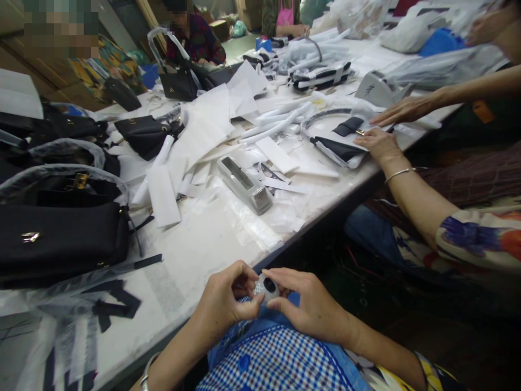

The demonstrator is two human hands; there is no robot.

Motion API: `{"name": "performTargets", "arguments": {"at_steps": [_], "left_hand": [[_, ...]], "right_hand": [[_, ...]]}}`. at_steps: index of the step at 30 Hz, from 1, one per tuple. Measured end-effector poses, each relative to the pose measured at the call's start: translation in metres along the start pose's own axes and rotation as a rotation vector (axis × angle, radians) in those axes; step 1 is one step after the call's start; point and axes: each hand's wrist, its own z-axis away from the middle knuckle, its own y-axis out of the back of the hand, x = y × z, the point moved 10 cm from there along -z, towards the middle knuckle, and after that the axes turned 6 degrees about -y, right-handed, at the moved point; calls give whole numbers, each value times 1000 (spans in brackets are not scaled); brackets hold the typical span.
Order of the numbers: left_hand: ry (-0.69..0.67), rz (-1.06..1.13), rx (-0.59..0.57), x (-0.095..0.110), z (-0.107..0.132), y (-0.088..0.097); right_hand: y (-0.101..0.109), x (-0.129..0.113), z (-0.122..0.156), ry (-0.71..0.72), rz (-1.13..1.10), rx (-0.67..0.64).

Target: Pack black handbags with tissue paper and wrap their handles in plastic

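Observation:
Over my lap, at the table's edge, both hands hold a small rounded white device [266, 289] with a black oval spot and a pattern of tiny holes. My left hand [230, 296] pinches its left side between thumb and fingers. From the other side, my right hand [307, 301] closes on it with thumb and fingertips. Its underside is hidden by the fingers. Closest on the table ahead is a grey tape dispenser [245, 184] lying at a slant. To the left stands a black handbag [61, 239] with a gold clasp and a plastic-wrapped handle.
White paper sheets [207, 125] and wrapped strips cover the table's middle. More black handbags [144, 133] lie at left and back. On the right, a co-worker's hands [385, 144] press on a bag flap beside another dispenser [380, 89]. Other people sit along the far side.

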Motion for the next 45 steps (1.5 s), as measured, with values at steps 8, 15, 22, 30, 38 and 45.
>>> {"name": "performTargets", "arguments": {"at_steps": [8, 15, 22, 30, 38, 45], "left_hand": [[18, 17, -12, 1, 3, 2], [34, 37, -95, -8, 7, -8], [40, 55, -88, -9, 11, -11], [31, -3, -73, -8, 11, -8], [104, 75, -130, -21, 18, -14], [96, 79, -125, -23, 16, -14]], "right_hand": [[-3, 0, 0, -14, -41, -31], [-4, 0, -1, -7, -7, -76], [-10, 1, 1, -12, -36, -128], [-12, 0, 0, 23, -30, -135], [-14, 0, -1, 4, -5, -151], [-14, 0, -1, 38, 13, -149]]}}
